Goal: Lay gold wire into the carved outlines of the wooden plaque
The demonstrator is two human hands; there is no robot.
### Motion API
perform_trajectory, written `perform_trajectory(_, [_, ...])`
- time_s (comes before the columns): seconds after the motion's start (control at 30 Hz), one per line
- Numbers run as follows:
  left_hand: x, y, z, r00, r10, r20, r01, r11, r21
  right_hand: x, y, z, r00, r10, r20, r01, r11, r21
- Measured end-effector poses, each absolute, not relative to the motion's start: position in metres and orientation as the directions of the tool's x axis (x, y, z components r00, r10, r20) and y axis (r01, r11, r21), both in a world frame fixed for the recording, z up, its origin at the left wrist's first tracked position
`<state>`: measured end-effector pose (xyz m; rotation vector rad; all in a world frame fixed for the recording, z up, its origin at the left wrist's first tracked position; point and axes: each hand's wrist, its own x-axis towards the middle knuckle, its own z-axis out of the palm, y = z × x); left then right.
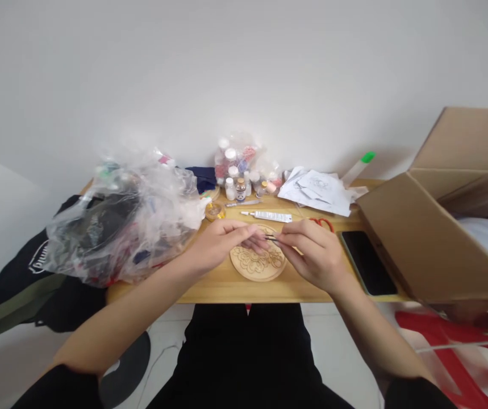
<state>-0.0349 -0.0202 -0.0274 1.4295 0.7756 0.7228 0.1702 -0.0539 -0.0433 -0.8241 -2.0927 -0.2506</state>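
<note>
Over the round, pale wooden disc with looping floral linework: work under way, completion not established

Near the table's front edge, the disc lies on the yellowish wooden table, directly beneath both hands. The right hand pinches a slim, dark, two-pronged tool between thumb and fingers, its tips directed at the left hand. The left hand is loosely cupped, thumb uppermost; whether it grips anything cannot be told.

Progress, as judged: the linework looks well advanced, with curved outlines across the visible face. Spaces between the lines appear to be plain wood. The hands cover part of the upper face, so what is left cannot be determined.

Beyond the disc lie a white tube with dark print and a narrow nozzle and an amber-coloured coil. Red-handled scissors rest past the right hand. None of these is in hand.
</note>
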Motion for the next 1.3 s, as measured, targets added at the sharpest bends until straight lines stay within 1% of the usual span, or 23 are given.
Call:
perform_trajectory(0.17, [-0.038,-0.054,-0.009,0.567,0.823,0.038,0.1,-0.115,0.988,0.167,-0.095,-0.023,-0.464,0.415,0.783,0.694,0.719,0.031])
perform_trajectory(0.3, [-0.04,-0.081,0.002,0.536,0.835,0.121,0.111,-0.211,0.971,0.16,-0.127,-0.006,-0.534,0.35,0.769,0.705,0.686,0.177])
perform_trajectory(0.4, [-0.041,-0.101,0.011,0.498,0.833,0.242,0.128,-0.346,0.929,0.157,-0.147,0.005,-0.564,0.308,0.766,0.708,0.658,0.256])
perform_trajectory(0.47, [-0.043,-0.112,0.016,0.471,0.817,0.333,0.14,-0.442,0.886,0.158,-0.158,0.008,-0.562,0.28,0.778,0.706,0.653,0.274])
perform_trajectory(0.57, [-0.048,-0.123,0.02,0.362,0.827,0.43,0.144,-0.506,0.85,0.164,-0.171,0.008,-0.51,0.283,0.812,0.726,0.648,0.23])
perform_trajectory(0.63, [-0.05,-0.126,0.019,0.294,0.843,0.451,0.129,-0.503,0.855,0.169,-0.177,0.005,-0.462,0.311,0.831,0.749,0.638,0.177])
perform_trajectory(0.67, [-0.05,-0.127,0.017,0.286,0.848,0.446,0.115,-0.493,0.863,0.17,-0.178,0.004,-0.44,0.322,0.838,0.756,0.637,0.152])
perform_trajectory(0.73, [-0.048,-0.128,0.013,0.315,0.86,0.402,0.073,-0.444,0.893,0.17,-0.179,0.002,-0.394,0.353,0.849,0.76,0.644,0.085])
perform_trajectory(0.83, [-0.039,-0.127,0.009,0.345,0.889,0.302,-0.02,-0.315,0.949,0.168,-0.176,0.001,-0.313,0.365,0.877,0.749,0.662,-0.008])
perform_trajectory(0.97, [-0.025,-0.12,0.007,0.412,0.884,0.222,-0.142,-0.178,0.974,0.168,-0.168,-0.002,-0.253,0.388,0.886,0.736,0.672,-0.084])
perform_trajectory(1.1, [-0.026,-0.106,-0.011,0.468,0.865,0.178,-0.173,-0.108,0.979,0.175,-0.157,-0.012,-0.209,0.449,0.869,0.726,0.666,-0.169])
perform_trajectory(1.17, [-0.038,-0.103,-0.031,0.45,0.88,0.151,-0.186,-0.073,0.98,0.179,-0.151,-0.021,-0.181,0.482,0.857,0.723,0.656,-0.216])
perform_trajectory(1.2, [-0.048,-0.103,-0.043,0.401,0.905,0.14,-0.17,-0.076,0.982,0.182,-0.148,-0.027,-0.166,0.504,0.847,0.724,0.646,-0.242])
perform_trajectory(1.23, [-0.061,-0.105,-0.056,0.33,0.936,0.125,-0.106,-0.095,0.99,0.184,-0.145,-0.033,-0.151,0.525,0.837,0.725,0.634,-0.268])
perform_trajectory(1.27, [-0.076,-0.109,-0.069,0.257,0.959,0.117,0.002,-0.122,0.993,0.187,-0.143,-0.04,-0.134,0.555,0.821,0.729,0.617,-0.298])
perform_trajectory(1.3, [-0.092,-0.114,-0.083,0.215,0.973,0.085,0.167,-0.122,0.978,0.189,-0.14,-0.048,-0.116,0.578,0.808,0.732,0.6,-0.324])
